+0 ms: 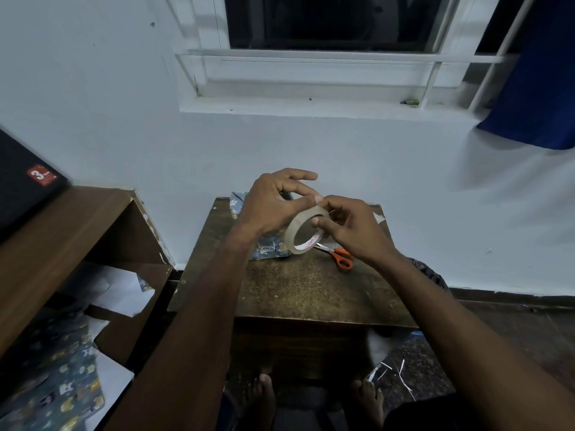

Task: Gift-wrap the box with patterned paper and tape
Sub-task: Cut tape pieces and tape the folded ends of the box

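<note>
A roll of clear tape is held upright above a small brown table. My right hand grips the roll, its thumb inside the ring. My left hand pinches at the top edge of the roll with thumb and forefinger, other fingers spread. Behind and under my left hand lies the box wrapped in blue patterned paper, mostly hidden by that hand. Orange-handled scissors lie on the table, right of the box.
A brown shelf unit stands at the left with a black box on top and white paper inside. Spare patterned paper lies on the floor at lower left. A white wall and a window are behind the table. My bare feet show below.
</note>
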Motion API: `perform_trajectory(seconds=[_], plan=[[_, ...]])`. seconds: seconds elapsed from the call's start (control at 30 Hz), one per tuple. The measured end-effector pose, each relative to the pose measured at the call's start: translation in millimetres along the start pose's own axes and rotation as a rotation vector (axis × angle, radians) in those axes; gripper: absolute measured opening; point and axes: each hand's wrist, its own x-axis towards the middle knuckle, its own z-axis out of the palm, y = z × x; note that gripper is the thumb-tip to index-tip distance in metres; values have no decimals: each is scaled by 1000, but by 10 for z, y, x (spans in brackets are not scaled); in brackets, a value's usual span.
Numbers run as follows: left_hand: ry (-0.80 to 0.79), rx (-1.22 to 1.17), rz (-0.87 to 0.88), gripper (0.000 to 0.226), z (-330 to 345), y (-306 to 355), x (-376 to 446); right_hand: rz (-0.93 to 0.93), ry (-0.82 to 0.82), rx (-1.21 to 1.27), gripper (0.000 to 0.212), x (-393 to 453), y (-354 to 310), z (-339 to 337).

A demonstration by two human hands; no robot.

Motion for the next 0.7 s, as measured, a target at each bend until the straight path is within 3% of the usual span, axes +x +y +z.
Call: perform_trajectory(seconds=[0.23,0.4,0.57,0.7], plan=[[103,-83,-28,7,-29,21,24,75,12,-107,34,6,48,270],[53,-45,-54,4,-38,64,0,183,38,-49,22,28,111,281],[-110,-41,-97,27,-70,115,-48,186,26,-27,17,46,153,257],[-130,-14,-120,28,-68,128,-50,178,-11,-46,15,43,144,226]])
